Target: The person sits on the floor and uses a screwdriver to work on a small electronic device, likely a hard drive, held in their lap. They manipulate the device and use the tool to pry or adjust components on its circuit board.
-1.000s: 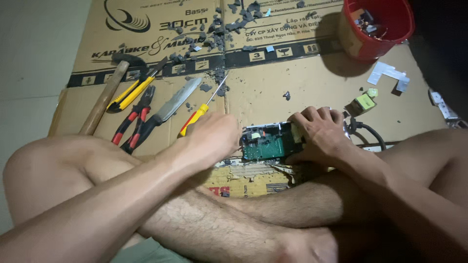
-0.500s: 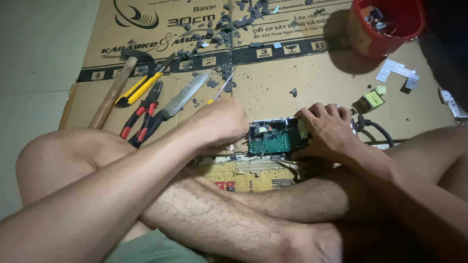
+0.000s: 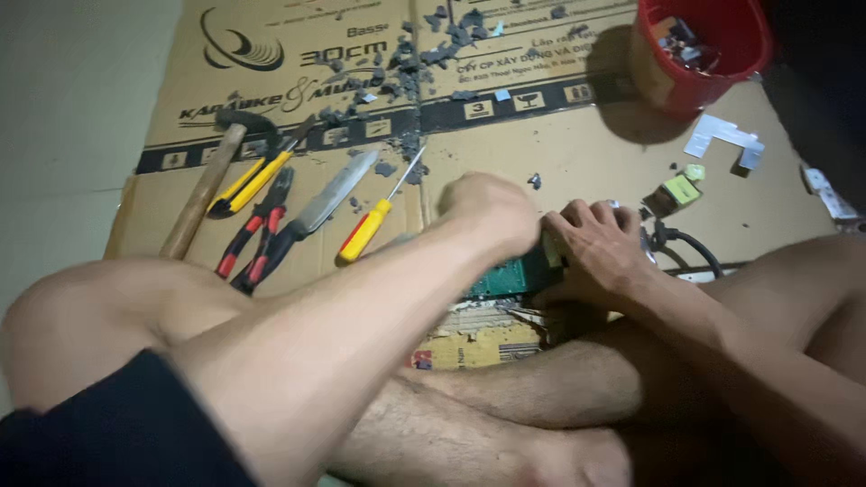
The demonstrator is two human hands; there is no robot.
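I sit cross-legged on a flattened cardboard sheet [image 3: 559, 153]. A green circuit board [image 3: 505, 278] lies in front of my shins, mostly covered by my hands. My left hand [image 3: 492, 209] is curled over the board's left end, its fingers hidden. My right hand [image 3: 600, 243] grips the board's right end with the fingers folded over its top edge. The two hands nearly touch.
Left on the cardboard lie a wooden-handled hammer [image 3: 203, 189], yellow-handled pliers [image 3: 257, 176], red-handled pliers [image 3: 257, 239], a knife [image 3: 325, 198] and a yellow-handled screwdriver [image 3: 374, 221]. A red bucket [image 3: 699, 50] of parts stands at the back right. Grey debris [image 3: 424, 63], small parts [image 3: 681, 189] and a black cable [image 3: 686, 243] lie about.
My left hand has moved right along the board toward my right hand, covering more of it. The view has shifted a little.
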